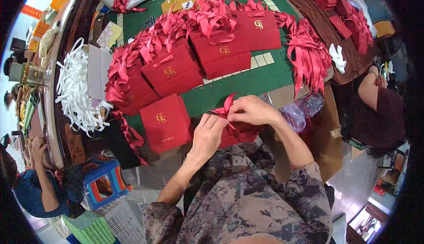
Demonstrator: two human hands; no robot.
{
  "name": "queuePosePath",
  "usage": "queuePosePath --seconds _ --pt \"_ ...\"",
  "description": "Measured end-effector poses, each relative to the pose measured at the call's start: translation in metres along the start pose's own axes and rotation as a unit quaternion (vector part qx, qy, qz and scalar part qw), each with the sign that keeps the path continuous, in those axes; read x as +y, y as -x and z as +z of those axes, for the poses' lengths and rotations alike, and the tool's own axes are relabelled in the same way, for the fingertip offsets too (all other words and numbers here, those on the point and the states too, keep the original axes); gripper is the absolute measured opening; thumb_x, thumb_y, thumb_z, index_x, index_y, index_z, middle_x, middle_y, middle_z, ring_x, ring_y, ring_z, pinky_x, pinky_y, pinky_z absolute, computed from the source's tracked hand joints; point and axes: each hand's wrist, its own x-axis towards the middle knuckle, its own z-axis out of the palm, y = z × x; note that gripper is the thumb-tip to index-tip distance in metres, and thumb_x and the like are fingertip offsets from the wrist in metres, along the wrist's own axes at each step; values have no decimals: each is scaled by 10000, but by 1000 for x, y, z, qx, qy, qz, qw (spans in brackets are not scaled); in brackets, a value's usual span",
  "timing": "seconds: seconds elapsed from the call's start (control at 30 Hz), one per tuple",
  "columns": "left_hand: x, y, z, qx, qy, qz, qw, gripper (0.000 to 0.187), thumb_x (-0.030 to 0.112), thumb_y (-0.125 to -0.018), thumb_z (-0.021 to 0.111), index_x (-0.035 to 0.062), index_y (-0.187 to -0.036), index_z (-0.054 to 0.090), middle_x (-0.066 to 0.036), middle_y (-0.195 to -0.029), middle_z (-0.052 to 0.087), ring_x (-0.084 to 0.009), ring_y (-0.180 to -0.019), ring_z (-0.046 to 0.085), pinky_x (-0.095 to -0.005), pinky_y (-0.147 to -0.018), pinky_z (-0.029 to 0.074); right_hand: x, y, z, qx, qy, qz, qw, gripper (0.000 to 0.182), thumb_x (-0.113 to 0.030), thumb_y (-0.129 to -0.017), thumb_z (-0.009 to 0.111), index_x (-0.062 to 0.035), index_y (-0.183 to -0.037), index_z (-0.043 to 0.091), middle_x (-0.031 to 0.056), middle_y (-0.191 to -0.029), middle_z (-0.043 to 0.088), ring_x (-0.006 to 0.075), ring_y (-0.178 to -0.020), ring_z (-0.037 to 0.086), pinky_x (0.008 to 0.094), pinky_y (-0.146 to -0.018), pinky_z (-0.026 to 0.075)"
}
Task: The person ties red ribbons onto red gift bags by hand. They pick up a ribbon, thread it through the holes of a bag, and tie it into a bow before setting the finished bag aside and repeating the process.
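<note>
Both my hands meet over a red bag (240,133) at the table's near edge. My left hand (209,134) pinches a red ribbon (229,103), its fingertips close to those of my right hand. Bent over the same ribbon, my right hand (251,110) has thumb and fingers pressed together on it. A loop of ribbon stands up between the two hands. Just left of my left hand lies a flat red bag (165,122) with a gold logo. Behind them, several red bags (172,69) with ribbons stand in a row.
White strips (79,89) fill a box (98,71) at the left. Red ribbons (307,54) hang over the right side of the green table (207,94). Clear plastic (300,111) lies near my right forearm. Other people sit at far left and right; a blue stool (104,180) stands lower left.
</note>
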Motion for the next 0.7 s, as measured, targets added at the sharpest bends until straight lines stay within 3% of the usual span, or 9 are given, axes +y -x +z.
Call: queuePosePath --seconds 0.07,0.2,0.33,0.37,0.4,0.5,0.6,0.67,0.7 --pt "2 0 1 6 0 8 1000 153 -38 -768 695 49 -890 666 -80 -868 636 -289 -816 590 -392 -724 502 -4 -5 -7 -61 -42 38 997 218 -261 -857 683 -57 -898 747 125 -860 725 309 -835 674 399 -783 500" --pt "2 -4 -1 11 13 -2 1000 145 -34 -769 699 43 -886 665 -88 -864 636 -294 -815 591 -397 -725 501 -6 -11 -3 -34 -52 70 996 226 -263 -806 707 -50 -865 755 112 -797 726 267 -785 700 369 -732 516" --pt "-1 -12 -6 10 15 -36 999 127 -32 -773 703 34 -873 660 -108 -848 629 -304 -810 589 -401 -717 495 -7 -10 13 70 -84 99 989 192 -232 -780 715 -50 -836 743 111 -798 722 240 -757 696 359 -730 517" --pt "-4 -12 -6 -6 21 -39 999 117 -25 -796 671 23 -899 643 -120 -866 616 -324 -830 575 -415 -741 496 2 -12 24 141 -106 90 980 188 -223 -772 715 -37 -797 724 101 -762 723 225 -733 706 356 -692 526" --pt "-5 -11 -4 -6 21 -39 999 117 -25 -796 671 23 -899 643 -120 -866 616 -324 -830 575 -415 -741 496 2 -18 25 162 -248 108 949 181 -193 -809 705 -12 -813 702 77 -720 701 169 -703 682 318 -654 515" --pt "-6 -11 -4 -17 44 -58 997 121 -7 -796 684 38 -902 647 -114 -868 618 -325 -828 573 -420 -741 492 4 -19 12 150 -260 154 941 226 -216 -901 670 5 -861 692 62 -712 666 132 -666 638 302 -627 499" --pt "-10 -15 -6 -32 21 -104 994 134 14 -788 704 51 -905 650 -108 -866 617 -328 -838 570 -420 -751 485 -2 -11 0 210 -190 164 945 236 -231 -927 657 0 -895 692 72 -725 658 126 -661 626 304 -624 490" --pt "-14 -15 -4 -21 -10 -105 994 159 43 -776 746 55 -911 664 -96 -846 630 -303 -834 567 -394 -752 477 18 -3 -2 281 -95 96 950 284 -291 -913 672 -10 -946 690 140 -782 681 245 -671 660 375 -637 495" --pt "-15 -15 -2 -15 -6 -110 994 172 47 -776 749 55 -925 663 -90 -840 632 -296 -856 566 -397 -769 473 17 3 -8 261 -39 122 957 292 -304 -896 698 -12 -917 698 117 -777 688 222 -680 667 356 -643 504"
